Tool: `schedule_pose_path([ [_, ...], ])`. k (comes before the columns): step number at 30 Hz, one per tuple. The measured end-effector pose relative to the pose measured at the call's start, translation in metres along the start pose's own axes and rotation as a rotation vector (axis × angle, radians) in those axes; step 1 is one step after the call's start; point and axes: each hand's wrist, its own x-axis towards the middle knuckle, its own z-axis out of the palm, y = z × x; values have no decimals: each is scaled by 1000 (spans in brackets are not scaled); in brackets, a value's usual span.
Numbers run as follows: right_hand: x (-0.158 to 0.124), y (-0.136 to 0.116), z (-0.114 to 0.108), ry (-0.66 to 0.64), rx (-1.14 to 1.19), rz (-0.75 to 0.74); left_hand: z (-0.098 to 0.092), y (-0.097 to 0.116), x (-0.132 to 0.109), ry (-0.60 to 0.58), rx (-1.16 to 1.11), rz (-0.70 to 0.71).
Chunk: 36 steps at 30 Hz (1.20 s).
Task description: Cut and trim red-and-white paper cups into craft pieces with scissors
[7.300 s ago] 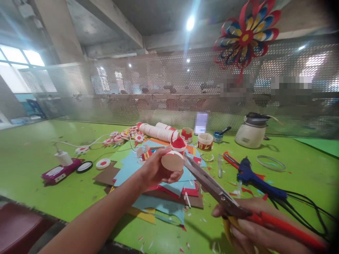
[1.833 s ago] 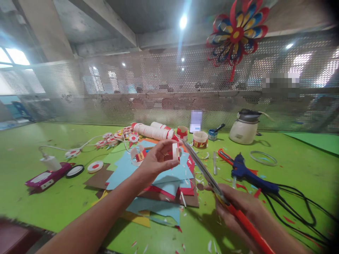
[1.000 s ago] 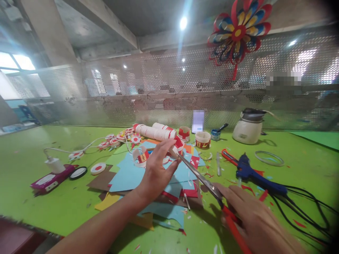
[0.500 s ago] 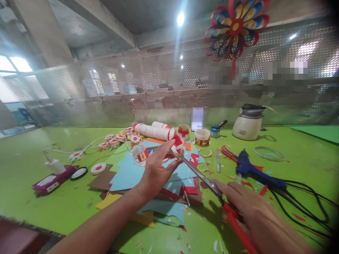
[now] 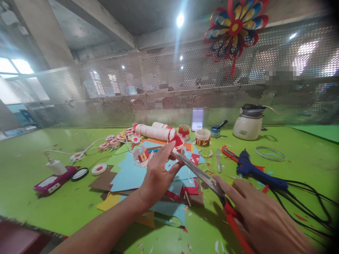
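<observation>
My left hand (image 5: 158, 174) is raised over a pile of coloured paper sheets (image 5: 137, 174), fingers pinched on a small white and red paper piece (image 5: 175, 149) that is mostly hidden behind them. My right hand (image 5: 261, 218) grips the red handles of a pair of scissors (image 5: 205, 178). The steel blades point up and left, and their tips meet the paper piece at my left fingertips.
On the green table (image 5: 39, 208) lie a blue glue gun (image 5: 255, 173) with black cables, a red utility knife (image 5: 230, 154), a white pot (image 5: 249, 123), paper cups (image 5: 202, 137), a stack of cups lying on its side (image 5: 156, 131), a purple device (image 5: 53, 180) and paper scraps. A perforated metal screen (image 5: 159, 91) stands behind.
Earlier my left hand held the paper piece up clear of the scissors; since then it has turned and the blade tips have come in against the piece. In the last half second little has moved.
</observation>
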Motion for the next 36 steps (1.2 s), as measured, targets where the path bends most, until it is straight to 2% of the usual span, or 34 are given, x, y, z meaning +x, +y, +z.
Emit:
schedule_pose_path([
  [12,-2,2,2,20,-7,-4,0,2,-2,-22,11,-29],
  [19,-2,3,2,35,16,-2,1,4,-1,19,67,35],
  [27,-4,3,3,3,24,10,3,3,0,24,72,45],
  [36,-4,2,3,24,11,19,3,1,-2,14,89,48],
])
